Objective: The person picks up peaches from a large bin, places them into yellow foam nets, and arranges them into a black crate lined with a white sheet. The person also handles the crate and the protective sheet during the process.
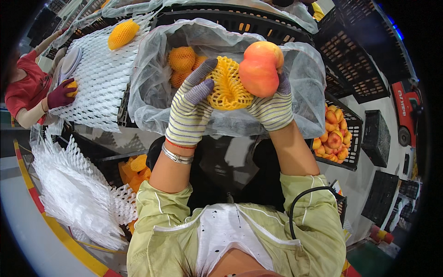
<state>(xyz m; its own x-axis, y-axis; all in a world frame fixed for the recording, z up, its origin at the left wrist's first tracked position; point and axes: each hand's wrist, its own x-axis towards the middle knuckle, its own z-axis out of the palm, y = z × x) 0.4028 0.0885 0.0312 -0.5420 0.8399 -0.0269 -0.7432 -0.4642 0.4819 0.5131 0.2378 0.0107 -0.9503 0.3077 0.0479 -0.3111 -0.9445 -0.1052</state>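
My right hand [271, 107], in a striped knit glove with grey fingertips, holds a large, smooth red-and-yellow fruit [259, 71], seemingly a peach or nectarine. A yellow foam net sleeve [229, 85] is pinched between the thumb and fingers of my left hand [192, 105], gloved alike. The sleeve sits flattened beside the fruit, its right end close to my right hand. Both hands are above a crate lined with translucent white fabric [290, 110]. Several fruits in yellow-orange net sleeves [181, 59] lie inside at its left.
White foam netting [97, 76] covers the surface at left, with a netted fruit [123, 34] on it. A co-worker's maroon-gloved hand [62, 94] holds something yellow there. A black crate of bare fruits [334, 135] stands at right. White foam netting [76, 194] is piled at lower left.
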